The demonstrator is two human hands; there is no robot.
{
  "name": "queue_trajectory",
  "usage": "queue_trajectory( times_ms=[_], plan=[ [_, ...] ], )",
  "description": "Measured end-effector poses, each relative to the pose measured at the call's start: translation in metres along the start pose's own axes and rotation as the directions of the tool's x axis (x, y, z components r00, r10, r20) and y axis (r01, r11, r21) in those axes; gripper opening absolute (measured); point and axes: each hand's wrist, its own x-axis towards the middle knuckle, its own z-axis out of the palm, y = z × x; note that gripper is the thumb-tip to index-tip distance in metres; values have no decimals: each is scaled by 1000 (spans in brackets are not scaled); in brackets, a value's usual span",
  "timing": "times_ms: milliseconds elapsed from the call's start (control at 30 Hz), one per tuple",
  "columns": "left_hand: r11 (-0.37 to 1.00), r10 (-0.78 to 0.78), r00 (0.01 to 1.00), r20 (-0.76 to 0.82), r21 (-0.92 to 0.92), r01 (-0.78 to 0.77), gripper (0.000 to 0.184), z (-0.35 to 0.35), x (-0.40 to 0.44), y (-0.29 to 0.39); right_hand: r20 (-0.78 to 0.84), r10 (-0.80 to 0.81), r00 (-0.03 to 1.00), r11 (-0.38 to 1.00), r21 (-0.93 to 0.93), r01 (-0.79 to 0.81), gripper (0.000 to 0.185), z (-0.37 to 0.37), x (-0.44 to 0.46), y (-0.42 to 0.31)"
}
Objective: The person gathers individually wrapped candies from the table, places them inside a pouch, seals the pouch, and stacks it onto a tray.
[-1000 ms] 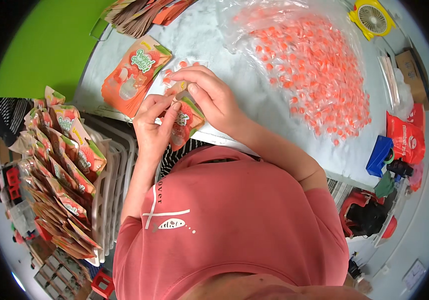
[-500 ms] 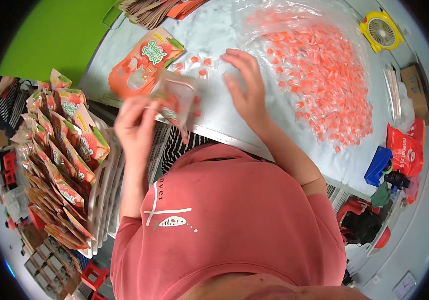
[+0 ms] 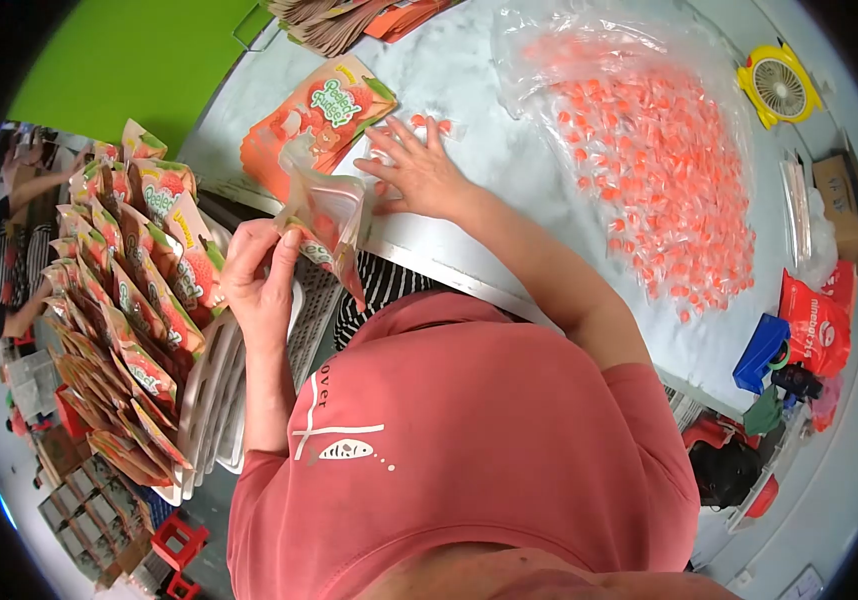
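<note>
My left hand [image 3: 261, 272] pinches the edge of an opened pouch [image 3: 323, 222], held at the table's front edge with its mouth up. Just right of it, my right hand [image 3: 417, 172] lies with fingers spread over several small wrapped red candies [image 3: 438, 125] on the table; some are partly hidden under the fingers. A stack of flat "Peeled Fudge" pouches [image 3: 314, 120] lies behind both hands. At the right, a large heap of wrapped red candies [image 3: 654, 160] rests on clear plastic.
Filled-looking pouches [image 3: 134, 290] stand packed in white crates [image 3: 211, 400] at the left. More flat pouches [image 3: 334, 22] lie at the back. A yellow fan [image 3: 779, 84], a blue box [image 3: 760, 352] and a red bag [image 3: 811, 318] are on the right. Another person [image 3: 14, 235] is at far left.
The pouch has come away from my right hand and is now held open by my left hand alone. My right hand moved out to the right, then back left onto the small candies.
</note>
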Motion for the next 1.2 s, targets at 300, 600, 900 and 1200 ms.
queue_trajectory(
  times_ms=[300,600,900,1200],
  plan=[
    [999,-25,1000,9,45,24,11,-1,2,0,-197,-29,980,997,-82,13,40,9,14,-10],
    [1000,7,1000,29,30,-7,10,5,5,-6,-189,-84,978,994,57,96,23,15,6,2],
    [996,34,996,87,81,-41,11,27,17,-11,328,621,712,-293,940,-177,18,-84,12,-5],
    [978,113,969,220,145,-147,16,68,43,19,16,651,758,-390,865,316,17,-148,24,-38]
  ],
)
